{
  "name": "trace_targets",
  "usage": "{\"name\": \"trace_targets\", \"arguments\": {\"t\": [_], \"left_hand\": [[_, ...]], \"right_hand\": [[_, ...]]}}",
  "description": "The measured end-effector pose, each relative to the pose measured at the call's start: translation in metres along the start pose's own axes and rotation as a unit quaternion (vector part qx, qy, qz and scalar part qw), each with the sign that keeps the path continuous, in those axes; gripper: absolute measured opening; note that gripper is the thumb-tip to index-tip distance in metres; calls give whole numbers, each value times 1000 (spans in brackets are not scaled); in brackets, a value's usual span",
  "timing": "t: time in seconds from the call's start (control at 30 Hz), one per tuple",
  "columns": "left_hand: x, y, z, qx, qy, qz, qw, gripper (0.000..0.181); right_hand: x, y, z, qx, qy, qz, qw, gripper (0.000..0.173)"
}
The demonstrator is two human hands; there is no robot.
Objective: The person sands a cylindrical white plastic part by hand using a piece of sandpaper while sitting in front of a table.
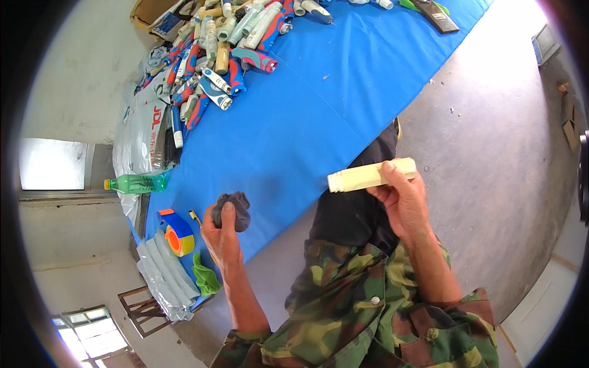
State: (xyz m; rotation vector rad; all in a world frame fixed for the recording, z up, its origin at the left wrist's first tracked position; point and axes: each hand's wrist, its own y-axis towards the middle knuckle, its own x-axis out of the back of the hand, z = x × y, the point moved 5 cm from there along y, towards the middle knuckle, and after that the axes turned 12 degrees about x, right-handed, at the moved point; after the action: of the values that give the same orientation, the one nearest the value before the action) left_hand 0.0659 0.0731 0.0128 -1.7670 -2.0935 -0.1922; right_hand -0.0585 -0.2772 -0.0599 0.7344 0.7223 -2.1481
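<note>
My left hand [225,239] grips a crumpled dark grey cloth [240,216], the thumb pressed across its top, above the near edge of the blue-covered table. Between thumb and fingers of my right hand [405,202] is a pale yellow hollow plastic casing [356,178], perhaps an electric toothbrush handle housing. It lies almost level over my dark trousers, its stepped, narrower end pointing left towards the cloth. The two hands are well apart. Close by my left hand is a toothbrush [193,215], partly hidden behind the fingers.
A heap of used plastic handle casings [209,41] covers the table's [294,115] far left. Along the left edge are a printed plastic bag [140,133], a green bottle [140,183], a tape dispenser [177,234], grey plastic bags [165,276] and a green cloth [205,276]. A dark flat object [437,17] lies far right.
</note>
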Motion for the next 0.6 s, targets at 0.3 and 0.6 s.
{"name": "trace_targets", "arguments": {"t": [0.3, 0.6], "left_hand": [[-87, -57, -49, -116, 114, 78, 984, 19], [-141, -87, -58, -290, 151, 106, 939, 29]], "right_hand": [[-25, -15, -26, -78, 13, -77, 994, 38], [-38, -23, -41, -117, -64, -74, 988, 36]]}}
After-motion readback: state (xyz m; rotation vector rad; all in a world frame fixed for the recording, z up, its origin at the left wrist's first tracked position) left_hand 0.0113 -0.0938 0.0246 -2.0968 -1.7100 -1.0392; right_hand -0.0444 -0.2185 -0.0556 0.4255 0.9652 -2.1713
